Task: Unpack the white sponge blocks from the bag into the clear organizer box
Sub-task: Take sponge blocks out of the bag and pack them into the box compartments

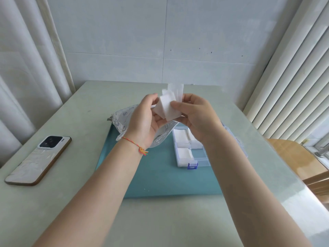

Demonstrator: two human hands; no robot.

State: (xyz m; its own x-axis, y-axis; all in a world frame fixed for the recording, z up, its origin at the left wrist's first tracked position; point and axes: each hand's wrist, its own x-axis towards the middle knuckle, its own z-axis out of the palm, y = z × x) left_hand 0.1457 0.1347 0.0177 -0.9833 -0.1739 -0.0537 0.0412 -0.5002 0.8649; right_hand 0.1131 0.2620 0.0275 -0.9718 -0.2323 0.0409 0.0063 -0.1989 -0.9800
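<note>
Head view: both hands are raised above the bench (71, 202). The left hand (145, 120) and right hand (197, 116) pinch a fanned bunch of white sponge blocks (167, 107) between curled fingers, above the bag (122, 116) and beside the clear organizer box (201, 154).

Fanned stack of thin white sponge blocks (167, 106) pinched between my hands above the table, crinkled clear bag (122, 120) lying beneath, open clear organizer box (201, 154) right of it, near-left compartments filled with white blocks
</note>
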